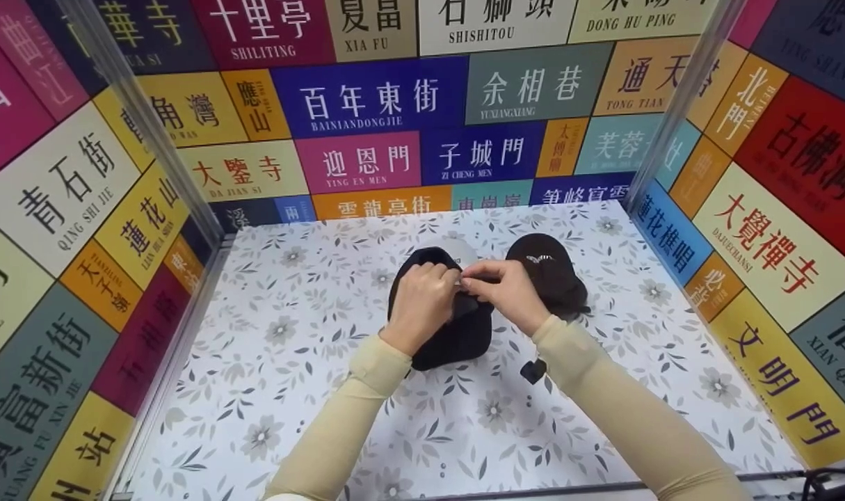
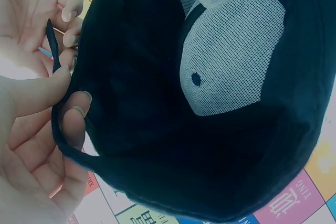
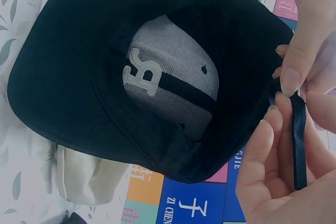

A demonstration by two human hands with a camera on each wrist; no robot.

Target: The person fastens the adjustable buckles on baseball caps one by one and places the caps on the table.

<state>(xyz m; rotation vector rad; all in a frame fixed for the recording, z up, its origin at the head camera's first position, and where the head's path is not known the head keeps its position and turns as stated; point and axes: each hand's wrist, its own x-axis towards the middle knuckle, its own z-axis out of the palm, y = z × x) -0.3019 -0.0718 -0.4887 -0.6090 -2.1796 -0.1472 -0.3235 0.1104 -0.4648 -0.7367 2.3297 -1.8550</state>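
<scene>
A black cap [image 1: 457, 341] is held up with its brim toward the person, its hollow inside facing both wrist cameras. Pale mesh [image 2: 231, 51] and a light letter [image 3: 144, 72] show within it. At the cap's back edge my left hand [image 1: 422, 303] grips the narrow black strap [image 2: 56, 129] between thumb and fingers. My right hand [image 1: 509, 289] meets it from the other side, thumb and index finger pinching the same closure. A loose strap end [image 3: 299, 150] hangs across a palm in the right wrist view.
Just behind the held cap, a white cap [image 1: 455, 247] is partly hidden. A dark brown cap [image 1: 544, 261] with a light emblem lies to the right. Beside the right sleeve sits a small black block [image 1: 533, 371]. Colourful sign-covered walls [image 1: 380, 97] enclose the flower-patterned table [image 1: 269, 376].
</scene>
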